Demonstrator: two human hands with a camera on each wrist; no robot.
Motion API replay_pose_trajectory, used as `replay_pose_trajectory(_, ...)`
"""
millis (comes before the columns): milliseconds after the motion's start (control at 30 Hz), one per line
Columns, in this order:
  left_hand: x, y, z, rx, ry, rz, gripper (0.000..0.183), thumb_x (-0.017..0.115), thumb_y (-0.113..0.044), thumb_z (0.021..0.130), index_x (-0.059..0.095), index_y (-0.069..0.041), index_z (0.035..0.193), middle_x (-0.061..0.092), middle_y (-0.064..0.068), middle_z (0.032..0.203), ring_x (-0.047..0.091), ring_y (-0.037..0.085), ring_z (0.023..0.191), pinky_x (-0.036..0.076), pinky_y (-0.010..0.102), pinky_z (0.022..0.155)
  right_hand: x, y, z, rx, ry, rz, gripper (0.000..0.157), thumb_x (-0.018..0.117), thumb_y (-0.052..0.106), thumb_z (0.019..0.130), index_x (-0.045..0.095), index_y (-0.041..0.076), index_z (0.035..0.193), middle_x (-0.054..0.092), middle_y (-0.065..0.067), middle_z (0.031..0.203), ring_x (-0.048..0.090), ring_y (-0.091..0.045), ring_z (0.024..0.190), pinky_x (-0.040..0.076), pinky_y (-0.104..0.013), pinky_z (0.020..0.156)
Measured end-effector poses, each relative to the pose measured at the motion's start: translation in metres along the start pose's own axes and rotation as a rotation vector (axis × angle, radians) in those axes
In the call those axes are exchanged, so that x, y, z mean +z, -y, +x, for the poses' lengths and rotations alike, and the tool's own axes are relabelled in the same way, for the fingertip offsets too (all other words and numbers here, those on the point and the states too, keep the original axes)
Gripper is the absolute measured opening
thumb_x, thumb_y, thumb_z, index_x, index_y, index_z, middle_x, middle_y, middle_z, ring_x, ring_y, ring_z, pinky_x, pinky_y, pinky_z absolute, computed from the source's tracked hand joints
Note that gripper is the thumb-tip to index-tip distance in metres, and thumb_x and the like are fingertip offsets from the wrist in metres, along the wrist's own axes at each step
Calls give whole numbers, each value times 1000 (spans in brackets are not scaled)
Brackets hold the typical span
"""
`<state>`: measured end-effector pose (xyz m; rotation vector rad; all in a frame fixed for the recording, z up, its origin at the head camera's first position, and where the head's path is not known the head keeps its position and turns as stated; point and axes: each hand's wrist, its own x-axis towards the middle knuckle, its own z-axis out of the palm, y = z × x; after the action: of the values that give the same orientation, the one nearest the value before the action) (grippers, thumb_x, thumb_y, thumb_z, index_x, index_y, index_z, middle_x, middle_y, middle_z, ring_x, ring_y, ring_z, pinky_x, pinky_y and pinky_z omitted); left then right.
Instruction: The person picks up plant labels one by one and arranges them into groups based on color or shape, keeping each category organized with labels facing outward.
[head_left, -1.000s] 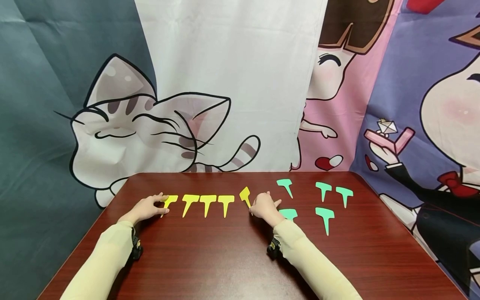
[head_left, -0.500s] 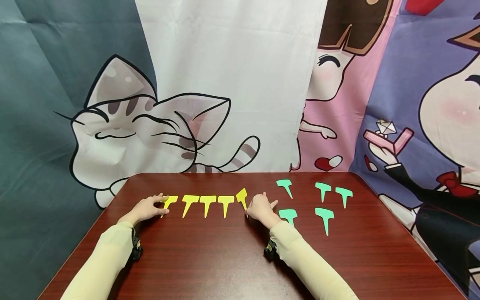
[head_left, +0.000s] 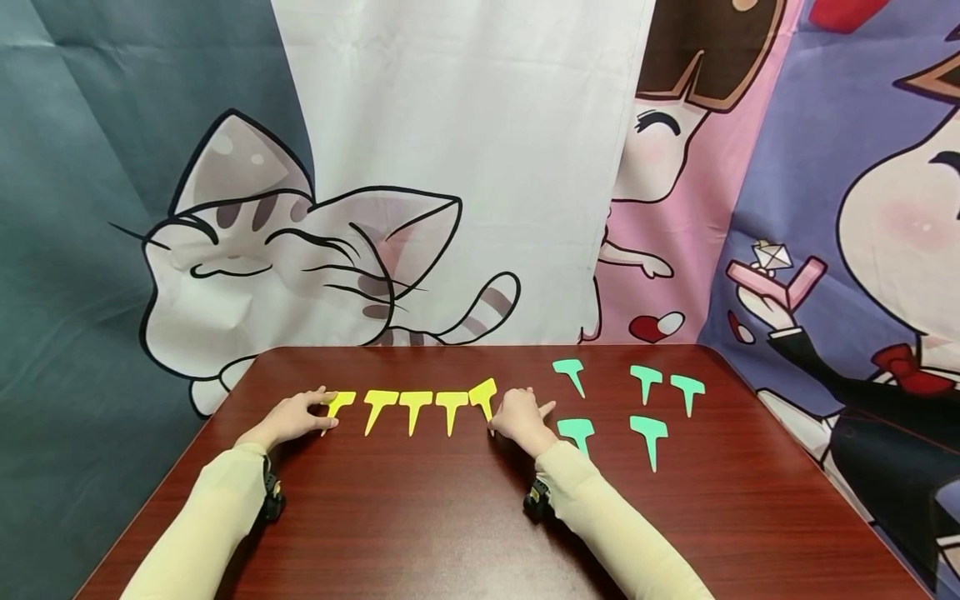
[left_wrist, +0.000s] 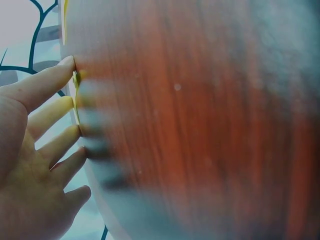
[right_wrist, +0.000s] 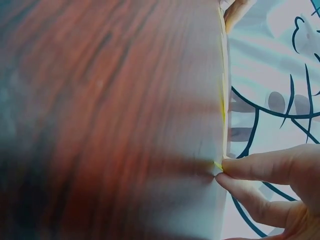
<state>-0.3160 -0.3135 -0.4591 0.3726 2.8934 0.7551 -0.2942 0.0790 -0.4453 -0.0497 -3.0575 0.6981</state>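
In the head view, several yellow T-shaped plant labels (head_left: pixel 416 401) lie in a row across the table. My left hand (head_left: pixel 291 417) rests at the leftmost yellow label (head_left: pixel 342 400), thumb by the stem and spread fingertips around its head. The left wrist view shows those fingers (left_wrist: pixel 52 145) fairly straight at the table's surface. At the row's right end, my right hand (head_left: pixel 521 419) pinches the stem tip of a tilted yellow label (head_left: pixel 483 392), its head close beside the neighbouring label (head_left: pixel 452 400). Thumb and finger meet on a yellow edge (right_wrist: pixel 218 165) in the right wrist view.
Several green T-shaped labels lie on the right: one far label (head_left: pixel 568 366), two beyond at right (head_left: pixel 647 374), and two nearer, one (head_left: pixel 576 428) partly behind the right wrist. The dark red wooden table (head_left: pixel 405 517) ends at a printed cartoon cloth (head_left: pixel 480 167).
The right hand has moved slightly left with the yellow label and turned it, so its head now stands nearer the row. The left hand has stayed in place.
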Motion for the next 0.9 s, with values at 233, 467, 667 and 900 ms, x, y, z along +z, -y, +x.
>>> replay_pose_trajectory(233, -2, -1, 1, -1, 2, 12, 66, 68, -37, 85, 48, -4, 140, 30, 28, 148, 21, 51, 137, 22, 66, 106, -1, 1, 2, 10, -15, -56, 26, 76, 24, 70, 58, 13, 55, 66, -14, 105, 37, -40, 135, 10, -77, 101)
replay_pose_trajectory(467, -1, -1, 0, -3, 2, 10, 66, 68, -37, 85, 48, -5, 140, 30, 28, 148, 21, 51, 137, 23, 66, 106, 0, 2, 2, 14, -21, -94, 23, 74, 26, 71, 57, 14, 62, 64, -16, 110, 41, -39, 131, 12, -77, 101)
replay_pose_trajectory(667, -1, -2, -2, 2, 0, 5, 68, 68, -37, 86, 46, -4, 140, 29, 28, 149, 20, 51, 137, 22, 66, 106, 2, 3, 2, 14, -39, -113, 23, 74, 27, 71, 57, 14, 64, 64, -15, 102, 46, -37, 123, 13, -76, 101)
replay_pose_trajectory(900, -1, -3, -2, -6, 6, 1, 67, 68, -37, 86, 46, -4, 140, 28, 28, 149, 19, 51, 137, 22, 66, 106, 3, 5, 0, 32, -45, -117, 22, 73, 27, 73, 57, 14, 64, 63, -13, 97, 49, -36, 115, 14, -75, 102)
